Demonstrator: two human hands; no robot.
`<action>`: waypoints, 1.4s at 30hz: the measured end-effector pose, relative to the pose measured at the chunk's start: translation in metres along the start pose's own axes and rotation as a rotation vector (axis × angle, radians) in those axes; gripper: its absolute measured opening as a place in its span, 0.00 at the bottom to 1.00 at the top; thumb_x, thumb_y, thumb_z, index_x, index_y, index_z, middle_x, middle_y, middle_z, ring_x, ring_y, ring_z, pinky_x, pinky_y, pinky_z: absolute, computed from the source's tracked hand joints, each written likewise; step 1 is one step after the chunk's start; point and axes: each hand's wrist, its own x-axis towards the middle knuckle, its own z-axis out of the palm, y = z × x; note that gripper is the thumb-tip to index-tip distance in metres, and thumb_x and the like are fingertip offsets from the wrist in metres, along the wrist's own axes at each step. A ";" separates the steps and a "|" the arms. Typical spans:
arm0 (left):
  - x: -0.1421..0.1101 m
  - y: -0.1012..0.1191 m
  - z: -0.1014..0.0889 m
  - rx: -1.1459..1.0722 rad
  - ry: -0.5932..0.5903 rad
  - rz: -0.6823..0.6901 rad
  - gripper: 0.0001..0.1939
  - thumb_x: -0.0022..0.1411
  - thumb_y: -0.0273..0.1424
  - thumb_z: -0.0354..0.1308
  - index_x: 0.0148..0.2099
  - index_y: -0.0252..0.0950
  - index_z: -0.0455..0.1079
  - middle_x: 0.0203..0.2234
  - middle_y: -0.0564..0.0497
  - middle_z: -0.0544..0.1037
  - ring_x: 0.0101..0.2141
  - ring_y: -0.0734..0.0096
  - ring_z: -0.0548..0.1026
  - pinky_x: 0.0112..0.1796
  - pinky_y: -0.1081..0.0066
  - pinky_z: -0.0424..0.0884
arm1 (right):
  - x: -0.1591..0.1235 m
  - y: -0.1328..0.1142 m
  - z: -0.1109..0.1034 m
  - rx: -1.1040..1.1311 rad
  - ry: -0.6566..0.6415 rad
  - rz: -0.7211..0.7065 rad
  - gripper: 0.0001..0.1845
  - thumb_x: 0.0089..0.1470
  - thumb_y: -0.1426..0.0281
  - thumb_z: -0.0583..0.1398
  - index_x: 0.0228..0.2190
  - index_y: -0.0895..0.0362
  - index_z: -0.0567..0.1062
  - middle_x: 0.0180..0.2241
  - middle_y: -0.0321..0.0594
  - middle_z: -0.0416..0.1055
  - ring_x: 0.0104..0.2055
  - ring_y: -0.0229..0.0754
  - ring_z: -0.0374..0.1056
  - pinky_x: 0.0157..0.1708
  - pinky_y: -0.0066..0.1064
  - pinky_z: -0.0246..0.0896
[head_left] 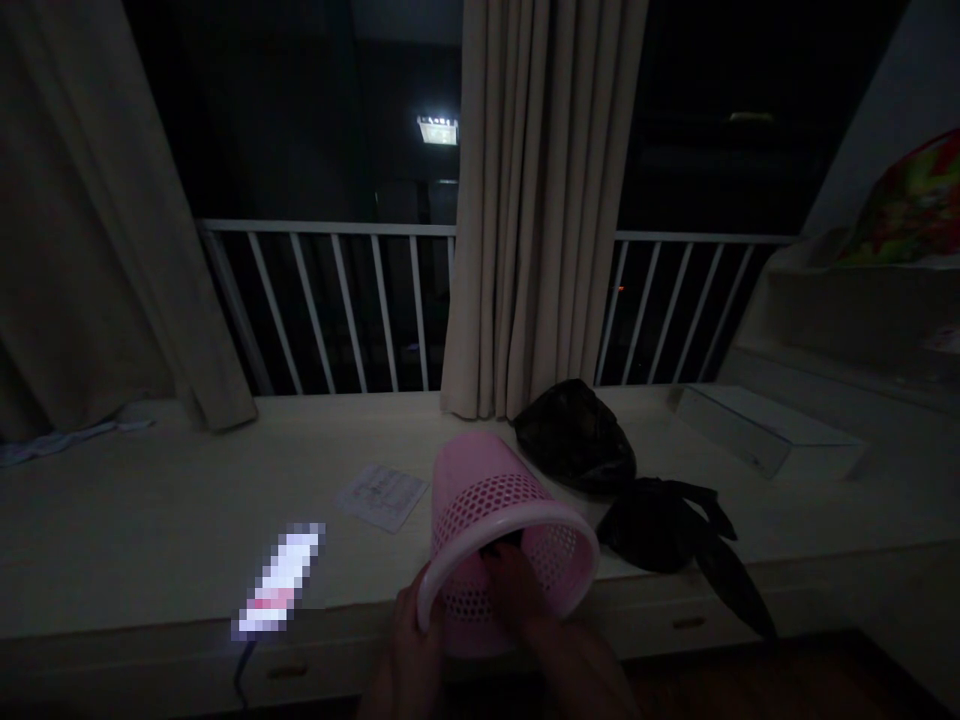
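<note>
A pink plastic wastebasket (469, 462) with a band of round holes lies tipped on the white surface, its mouth facing me. My left hand (415, 630) is closed on the left side of its rim. Through the mouth reaches my right hand (511, 582), next to something black (512, 541) inside. Shadow hides the fingertips of that hand, so I cannot tell whether they grip the black thing. Right of the basket sits a bulging black plastic bag (576, 437). In front of it lies a second black bag (654, 525), its loose ends hanging over the front edge.
A paper sheet (382, 496) lies left of the basket. Further left is a bright, pixelated device (281, 580) with a cord. A white box (769, 430) stands at the right. Beige curtains (536, 210) and a white railing (337, 228) line the dark window behind.
</note>
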 end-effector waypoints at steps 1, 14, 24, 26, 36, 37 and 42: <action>-0.001 0.001 0.000 0.007 -0.005 -0.003 0.27 0.53 0.50 0.58 0.46 0.34 0.77 0.38 0.40 0.82 0.41 0.50 0.81 0.44 0.54 0.78 | 0.000 -0.002 -0.003 -0.002 -0.014 0.005 0.28 0.57 0.74 0.51 0.57 0.56 0.76 0.56 0.52 0.71 0.57 0.51 0.67 0.60 0.41 0.59; -0.003 0.002 -0.001 0.047 -0.033 -0.048 0.31 0.53 0.52 0.57 0.48 0.33 0.78 0.41 0.38 0.83 0.44 0.45 0.81 0.46 0.51 0.77 | -0.007 -0.015 -0.018 0.004 -0.058 0.058 0.28 0.58 0.77 0.50 0.57 0.59 0.75 0.59 0.53 0.69 0.61 0.52 0.64 0.63 0.42 0.55; -0.001 0.000 0.001 0.030 -0.010 -0.046 0.31 0.49 0.52 0.60 0.45 0.32 0.79 0.39 0.37 0.84 0.42 0.45 0.82 0.45 0.52 0.78 | -0.004 -0.013 -0.018 0.012 -0.092 0.049 0.28 0.60 0.75 0.50 0.58 0.61 0.74 0.59 0.54 0.68 0.61 0.52 0.63 0.64 0.40 0.54; -0.001 0.000 0.001 0.024 -0.004 -0.042 0.30 0.49 0.51 0.60 0.45 0.33 0.79 0.39 0.38 0.84 0.41 0.46 0.82 0.43 0.53 0.79 | -0.003 -0.010 -0.012 0.005 -0.072 0.040 0.27 0.60 0.74 0.51 0.58 0.60 0.75 0.59 0.53 0.69 0.61 0.52 0.64 0.63 0.40 0.54; -0.002 -0.002 0.010 -0.049 0.013 -0.030 0.30 0.46 0.48 0.63 0.46 0.33 0.75 0.39 0.39 0.82 0.40 0.50 0.81 0.42 0.55 0.79 | -0.002 0.001 0.003 -0.014 0.036 0.016 0.28 0.57 0.72 0.53 0.57 0.49 0.76 0.55 0.47 0.73 0.57 0.51 0.67 0.57 0.39 0.60; -0.002 -0.002 0.010 -0.047 0.013 -0.040 0.31 0.46 0.48 0.63 0.47 0.33 0.74 0.40 0.39 0.82 0.40 0.50 0.81 0.43 0.55 0.79 | -0.003 0.001 0.003 -0.014 0.044 0.017 0.28 0.58 0.72 0.53 0.57 0.48 0.76 0.55 0.47 0.73 0.56 0.51 0.68 0.57 0.39 0.60; -0.005 0.002 0.009 -0.084 -0.005 -0.087 0.33 0.45 0.48 0.63 0.50 0.32 0.71 0.42 0.39 0.80 0.42 0.50 0.80 0.44 0.55 0.78 | -0.003 0.000 0.004 -0.018 0.051 0.030 0.28 0.57 0.70 0.54 0.57 0.44 0.76 0.56 0.46 0.73 0.56 0.52 0.68 0.56 0.39 0.60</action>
